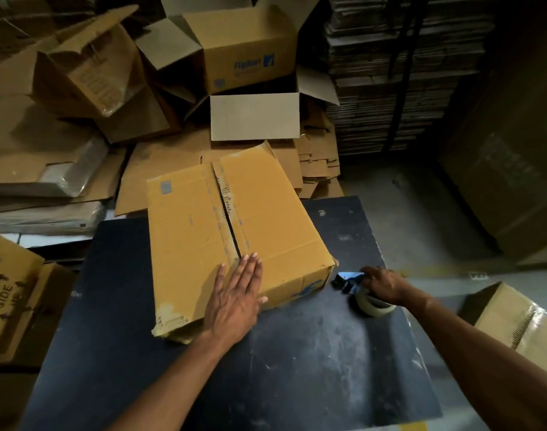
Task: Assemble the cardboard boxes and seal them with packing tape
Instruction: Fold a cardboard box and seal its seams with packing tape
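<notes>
On the dark surface [297,353], a closed cardboard box [235,231], left hand [235,298] flat on it.
Right hand [386,286] has its grip curled round a tape dispenser [364,293] beside the box. Behind, an open box [244,54] reads "Flipkart"; at left, "THIS SIDE".

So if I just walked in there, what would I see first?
Probably the big yellow-brown cardboard box in the middle of the dark table, its top flaps closed, with the left hand pressing flat on it. Next, the right hand gripping the tape dispenser beside the box. Behind is a messy heap of open boxes.
</notes>
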Available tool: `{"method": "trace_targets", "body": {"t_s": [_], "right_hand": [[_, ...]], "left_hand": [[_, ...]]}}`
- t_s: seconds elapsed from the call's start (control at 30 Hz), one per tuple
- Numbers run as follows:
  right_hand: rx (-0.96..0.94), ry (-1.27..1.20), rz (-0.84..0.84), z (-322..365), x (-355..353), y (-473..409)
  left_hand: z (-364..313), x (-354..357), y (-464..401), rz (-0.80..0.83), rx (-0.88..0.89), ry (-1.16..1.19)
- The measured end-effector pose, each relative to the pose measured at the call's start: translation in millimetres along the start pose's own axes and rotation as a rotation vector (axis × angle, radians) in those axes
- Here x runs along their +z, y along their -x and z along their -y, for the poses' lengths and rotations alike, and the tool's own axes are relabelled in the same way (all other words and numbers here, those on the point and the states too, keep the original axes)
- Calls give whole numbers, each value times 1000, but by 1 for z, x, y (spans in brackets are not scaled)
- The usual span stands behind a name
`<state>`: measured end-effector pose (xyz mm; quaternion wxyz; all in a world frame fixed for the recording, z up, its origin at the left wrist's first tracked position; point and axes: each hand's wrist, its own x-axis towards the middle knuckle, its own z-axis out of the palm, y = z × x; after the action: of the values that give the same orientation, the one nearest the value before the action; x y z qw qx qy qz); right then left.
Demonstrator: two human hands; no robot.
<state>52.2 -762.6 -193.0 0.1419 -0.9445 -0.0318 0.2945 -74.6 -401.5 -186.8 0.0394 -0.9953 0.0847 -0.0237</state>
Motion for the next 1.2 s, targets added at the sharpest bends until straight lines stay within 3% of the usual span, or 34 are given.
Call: {"method": "trace_targets", "body": {"t_s": [0.27,0.33,0.43,0.47,0.53,0.63,0.7,0.73,0.8,0.87,1.07,1.13,1.2], "right_hand": [[-93,308,-79,-12,23,-2],[-107,290,-63,-14,33,1],[-136,226,-12,-15,42,14],[-154,186,2,-14,43,21],[-201,126,2,-9,41,35],[-327,44,-27,4,31,64],[-468,-23,-51,15,25,85],[-523,-40,-62,21,22,93],[-587,-33,-78,32,19,108],[-634,48,-104,46,19,118],[-787,494,-463,104,12,138],[-841,502,-431,129,2,143],[-871,458,-287,160,-12,150]], "left_hand": [[-16,-18,-2,68,-86,73],[-27,-24,1,-53,-78,163],[-50,-25,7,-417,110,289],[-60,-30,8,-424,127,375],[-79,-39,8,-216,-77,642],[-106,-41,14,394,-716,1193],[-114,-42,20,586,-1097,1605],[-115,-45,22,612,-1195,1732],[-114,-56,23,618,-1254,1869],[-106,-71,22,625,-1206,1974],[-60,-120,40,499,-1035,2035],[-44,-133,51,399,-1043,2057],[-26,-141,61,282,-1106,2120]]}}
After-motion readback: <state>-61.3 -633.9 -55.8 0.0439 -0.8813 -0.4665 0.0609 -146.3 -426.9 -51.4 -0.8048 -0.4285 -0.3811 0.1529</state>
